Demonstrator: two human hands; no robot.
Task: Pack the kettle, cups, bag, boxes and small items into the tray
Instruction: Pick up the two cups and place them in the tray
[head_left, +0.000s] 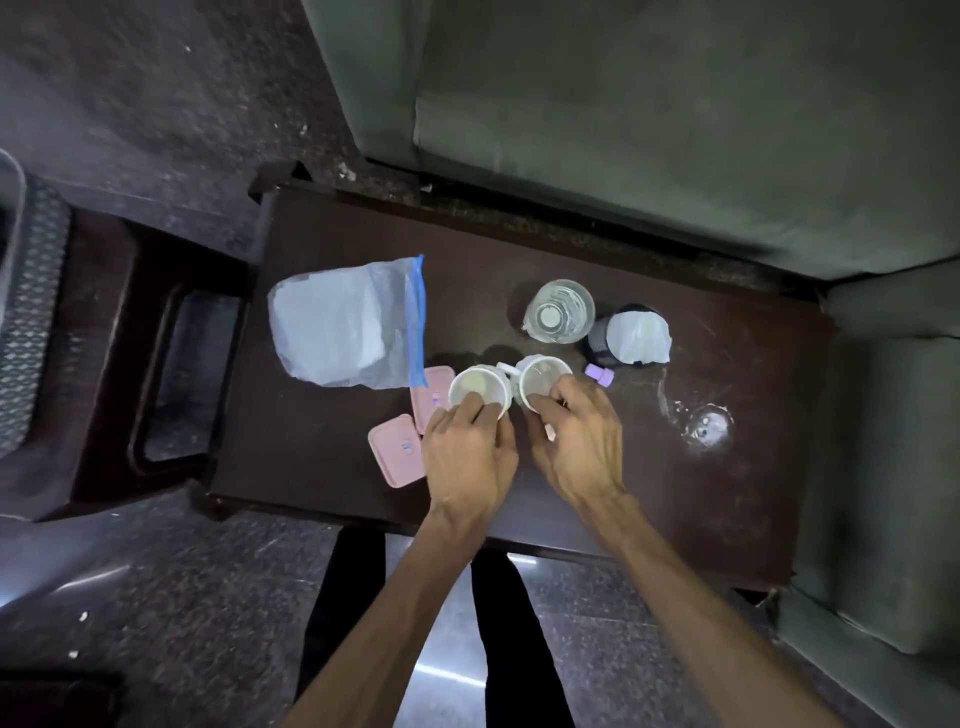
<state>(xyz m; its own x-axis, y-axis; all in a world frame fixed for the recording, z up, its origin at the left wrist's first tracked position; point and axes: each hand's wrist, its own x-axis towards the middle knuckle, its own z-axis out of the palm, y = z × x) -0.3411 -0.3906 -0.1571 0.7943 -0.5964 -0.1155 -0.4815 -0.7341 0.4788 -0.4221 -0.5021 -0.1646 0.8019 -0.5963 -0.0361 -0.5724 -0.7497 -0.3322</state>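
Two white cups stand side by side on the dark table (322, 467). My left hand (470, 452) grips the near rim of the left cup (475, 387). My right hand (576, 441) grips the near rim of the right cup (540, 376). Left of the cups lie two pink boxes, one (434, 397) partly under the other items and one (397, 452) nearer me. A clear zip bag (345, 332) with a blue seal lies at the table's left. A small purple item (600, 375) sits right of the cups. No kettle or tray can be clearly made out.
A clear glass tumbler (560, 312) and a dark mesh holder with white paper (628, 338) stand behind the cups. A small clear glass piece (706, 423) lies at right. A dark wooden stool (171, 374) stands left of the table, a green sofa (649, 130) behind.
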